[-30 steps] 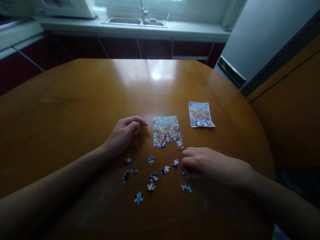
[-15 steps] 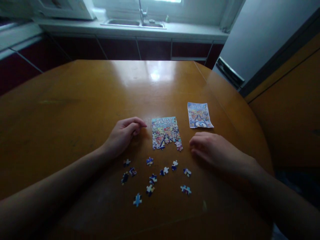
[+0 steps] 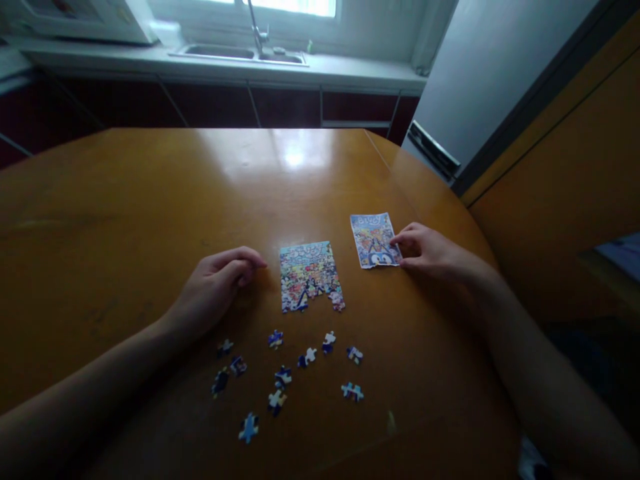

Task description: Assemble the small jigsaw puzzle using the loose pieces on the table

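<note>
A partly assembled colourful jigsaw lies flat on the wooden table. Just left of it rests my left hand, fingers curled loosely, nothing visible in them. A small printed picture card lies to the right of the jigsaw. My right hand reaches to that card's right edge, its fingertips touching or pinching the paper. Several loose puzzle pieces are scattered on the table nearer to me, below the jigsaw.
The table's curved edge runs along the right side. Beyond it stand a grey refrigerator and an orange cabinet wall. A counter with a sink and a tap lies at the back under a window.
My right hand left the loose pieces and moved up and to the right onto the picture card. The view swung slightly right. The left hand stayed put.
</note>
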`<state>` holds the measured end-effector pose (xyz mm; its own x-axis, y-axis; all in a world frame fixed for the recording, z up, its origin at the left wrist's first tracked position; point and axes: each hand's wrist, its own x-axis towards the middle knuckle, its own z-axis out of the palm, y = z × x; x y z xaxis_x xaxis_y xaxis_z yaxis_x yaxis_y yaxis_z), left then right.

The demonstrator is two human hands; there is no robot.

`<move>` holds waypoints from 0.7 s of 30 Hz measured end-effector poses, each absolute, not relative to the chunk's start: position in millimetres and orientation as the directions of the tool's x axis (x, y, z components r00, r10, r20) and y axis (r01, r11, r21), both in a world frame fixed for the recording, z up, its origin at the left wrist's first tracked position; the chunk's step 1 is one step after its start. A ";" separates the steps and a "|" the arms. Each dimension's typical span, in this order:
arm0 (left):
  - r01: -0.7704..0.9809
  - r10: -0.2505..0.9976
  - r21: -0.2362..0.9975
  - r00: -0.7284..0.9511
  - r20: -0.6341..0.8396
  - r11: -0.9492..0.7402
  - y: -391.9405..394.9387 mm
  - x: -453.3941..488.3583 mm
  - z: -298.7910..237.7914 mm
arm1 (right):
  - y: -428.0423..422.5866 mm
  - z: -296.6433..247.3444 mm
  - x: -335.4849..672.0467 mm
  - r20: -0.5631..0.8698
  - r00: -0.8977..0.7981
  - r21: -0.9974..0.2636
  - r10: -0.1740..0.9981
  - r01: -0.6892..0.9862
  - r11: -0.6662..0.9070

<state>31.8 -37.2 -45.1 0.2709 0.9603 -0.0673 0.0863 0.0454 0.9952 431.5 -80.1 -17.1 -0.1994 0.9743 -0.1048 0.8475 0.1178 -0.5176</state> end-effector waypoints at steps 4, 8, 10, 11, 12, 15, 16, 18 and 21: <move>0.079 0.958 0.996 0.279 -0.067 0.047 -37.0 30.9 -45.6 | -83.0 -11.4 430.3 -0.134 -0.228 -0.510 0.965 0.850 0.130; 0.079 0.962 0.996 0.267 -0.064 0.044 -37.8 32.6 -45.0 | -85.4 -10.3 432.9 -0.121 -0.239 -0.486 0.964 0.860 0.152; 0.075 0.960 0.997 0.276 -0.053 0.034 -39.0 34.5 -43.7 | -89.7 -8.3 430.7 -0.049 -0.233 -0.456 0.971 0.870 0.185; 0.074 0.962 0.997 0.268 -0.044 0.025 -39.8 35.5 -42.9 | -92.9 -6.5 427.6 0.011 -0.215 -0.435 0.977 0.878 0.198; 0.079 0.960 0.996 0.276 -0.049 0.028 -40.5 36.6 -42.1 | -97.0 -4.2 422.8 0.062 -0.213 -0.418 0.975 0.882 0.219; 0.080 0.963 0.997 0.269 -0.029 0.008 -42.2 39.2 -41.0 | -114.4 3.4 398.6 0.151 -0.270 -0.456 0.951 0.834 0.309; 0.071 0.961 0.997 0.276 -0.023 0.003 -42.4 39.7 -41.3 | -121.6 5.3 388.2 0.142 -0.305 -0.488 0.942 0.806 0.335; 0.050 0.957 0.999 0.289 -0.022 0.008 -42.1 40.1 -42.9 | -137.1 6.9 366.4 0.051 -0.398 -0.551 0.916 0.754 0.358; 0.035 0.957 0.999 0.289 -0.013 0.003 -41.0 40.0 -45.7 | -157.5 2.2 339.9 -0.229 -0.533 -0.569 0.815 0.752 0.332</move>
